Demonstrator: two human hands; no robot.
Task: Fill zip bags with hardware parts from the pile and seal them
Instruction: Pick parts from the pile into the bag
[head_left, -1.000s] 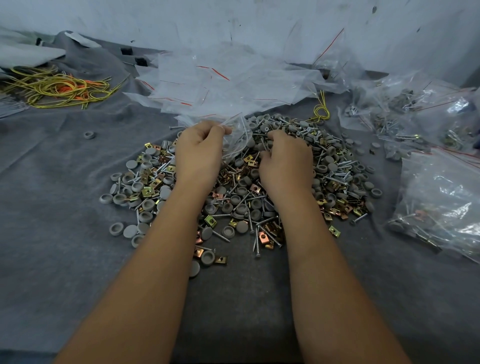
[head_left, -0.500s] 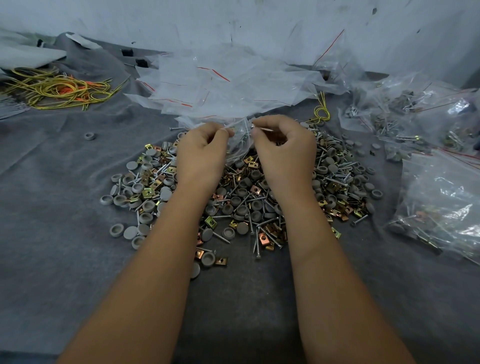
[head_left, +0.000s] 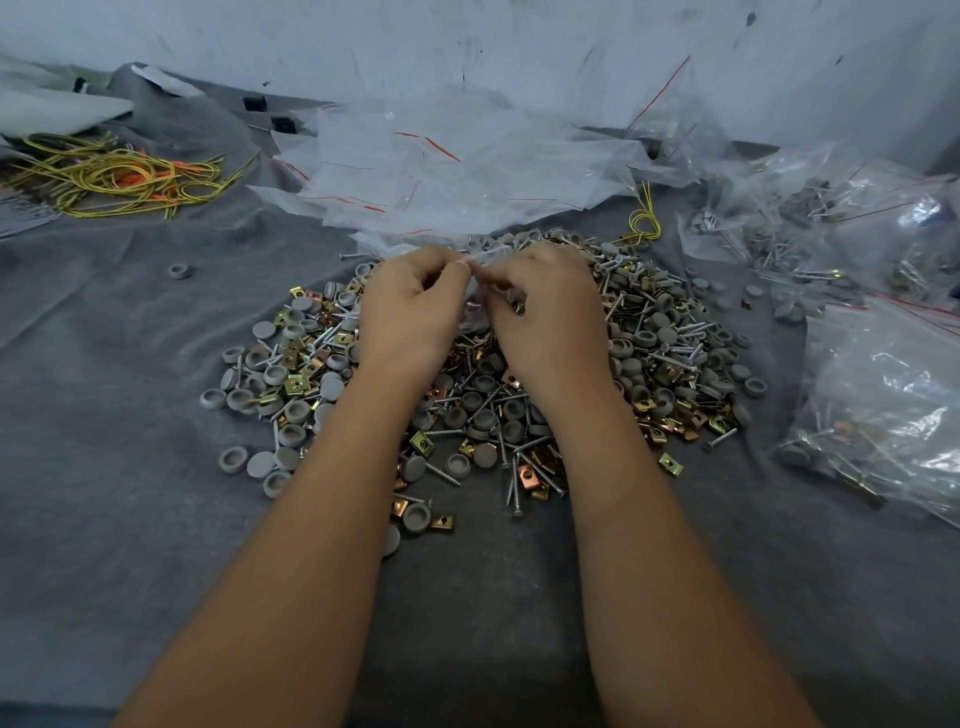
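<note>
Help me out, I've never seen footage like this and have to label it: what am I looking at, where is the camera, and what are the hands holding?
There is no machine here. A camera worn on a person's head looks forward and down at their own two bare arms.

On the grey cloth lies a pile of hardware parts: grey round caps, screws and brass-coloured clips. Behind it sits a heap of empty zip bags with red seal lines; at the right lie filled bags. At the far left is a bundle of yellow wire.

The left hand and right hand meet over the pile, both pinching the top of a small clear zip bag. It seems to hold a few parts.
</note>
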